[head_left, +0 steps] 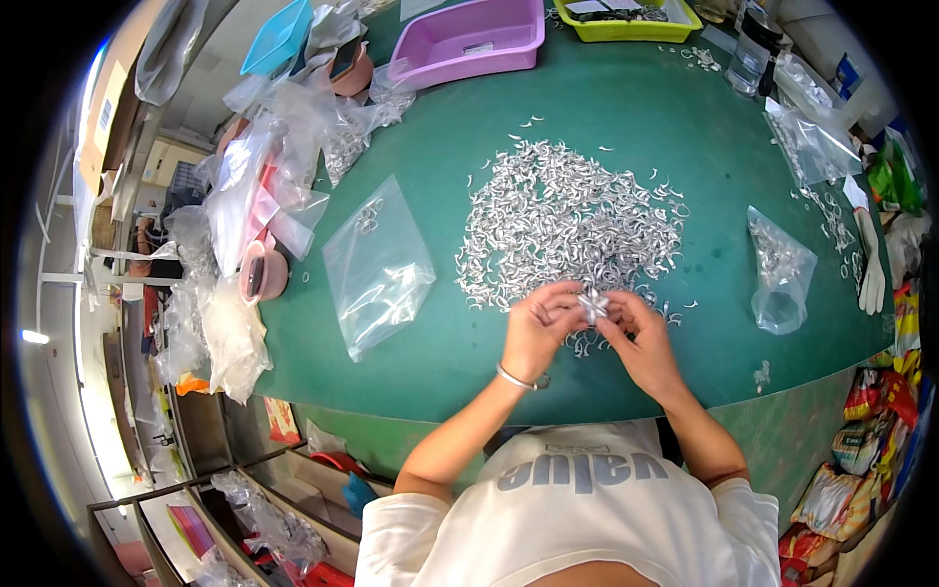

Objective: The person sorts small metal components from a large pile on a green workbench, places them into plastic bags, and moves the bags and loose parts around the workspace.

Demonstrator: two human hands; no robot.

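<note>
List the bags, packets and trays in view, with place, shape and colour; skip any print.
Clear plastic bag: flat, left of the silver pile.
Smaller clear bag: upright, crumpled, right of the pile.
Pink tray: rectangular, far edge.
Yellow-green tray: rectangular, far edge.
Blue tray: tilted, far left.
Colourful snack packets: heaped, lower right.

My white short-sleeved T-shirt (577, 509), grey lettering across chest. Thin silver bangle (514, 378) round my left wrist. Forearms bare, both hands ungloved, no rings visible.

small silver clips (593, 304) | bunched (between both hands' fingertips) | at big pile's near edge
</note>
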